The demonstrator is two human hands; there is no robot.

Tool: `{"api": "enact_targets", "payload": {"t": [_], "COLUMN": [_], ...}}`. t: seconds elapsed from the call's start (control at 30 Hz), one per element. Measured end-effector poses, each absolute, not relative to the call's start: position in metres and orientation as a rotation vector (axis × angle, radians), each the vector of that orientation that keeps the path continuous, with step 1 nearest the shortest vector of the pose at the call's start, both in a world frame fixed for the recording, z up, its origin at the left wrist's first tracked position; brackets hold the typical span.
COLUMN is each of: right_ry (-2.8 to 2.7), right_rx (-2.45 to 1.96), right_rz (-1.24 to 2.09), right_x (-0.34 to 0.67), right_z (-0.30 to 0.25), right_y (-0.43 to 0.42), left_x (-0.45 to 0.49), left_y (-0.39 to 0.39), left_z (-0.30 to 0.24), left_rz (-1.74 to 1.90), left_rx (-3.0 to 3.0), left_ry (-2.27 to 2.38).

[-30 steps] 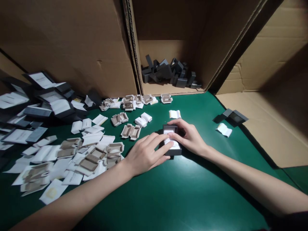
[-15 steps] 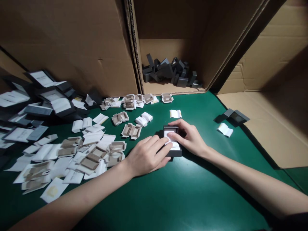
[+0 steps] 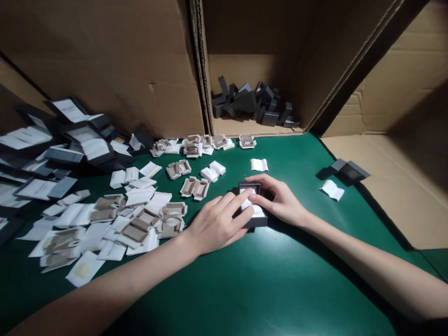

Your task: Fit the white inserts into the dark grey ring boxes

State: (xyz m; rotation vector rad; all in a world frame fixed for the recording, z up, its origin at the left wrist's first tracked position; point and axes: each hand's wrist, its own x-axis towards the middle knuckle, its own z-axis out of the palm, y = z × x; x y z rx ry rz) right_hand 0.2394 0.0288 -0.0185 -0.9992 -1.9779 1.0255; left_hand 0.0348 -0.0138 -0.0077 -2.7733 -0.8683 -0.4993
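Note:
In the middle of the green table, a small black hinged jewellery box (image 3: 259, 221) stands with its lid raised, white lining showing in both lid and base. My left hand (image 3: 220, 219) grips it from the left; the index finger reaches up onto the lid's white lining, and another finger lies over the base. From the right, my right hand (image 3: 280, 199) holds the lid, fingers behind it and thumb pressed on the white lining. The fingers partly cover the inside.
White and grey card inserts (image 3: 136, 228) lie spread at left, beside a pile of open black boxes (image 3: 87, 135). More black boxes (image 3: 255, 102) sit inside a cardboard carton (image 3: 241, 65) at the back. At right are an open black box (image 3: 350, 171) and a white insert (image 3: 332, 190).
My left index finger has slid upward on the white lining toward the lid. My right hand keeps its hold. The whole view has shifted slightly.

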Motion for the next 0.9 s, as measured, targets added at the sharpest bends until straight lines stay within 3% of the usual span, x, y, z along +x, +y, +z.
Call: {"api": "enact_targets", "payload": {"t": [0.57, 0.9], "right_ry": [-1.984, -2.123], "right_rx": [-1.097, -0.863], "right_rz": [0.862, 0.061], "right_x": [0.236, 0.2375], "right_z": [-0.0192, -0.0223], "right_y": [0.0223, 0.0245], "left_x": [0.0361, 0.0349], "left_y": [-0.0135, -0.0122], "left_z": [-0.0076, -0.0062], "left_rz": [-0.608, -0.65], "left_rx": [-2.701, -2.715], "left_ry": [-0.766, -0.845]}}
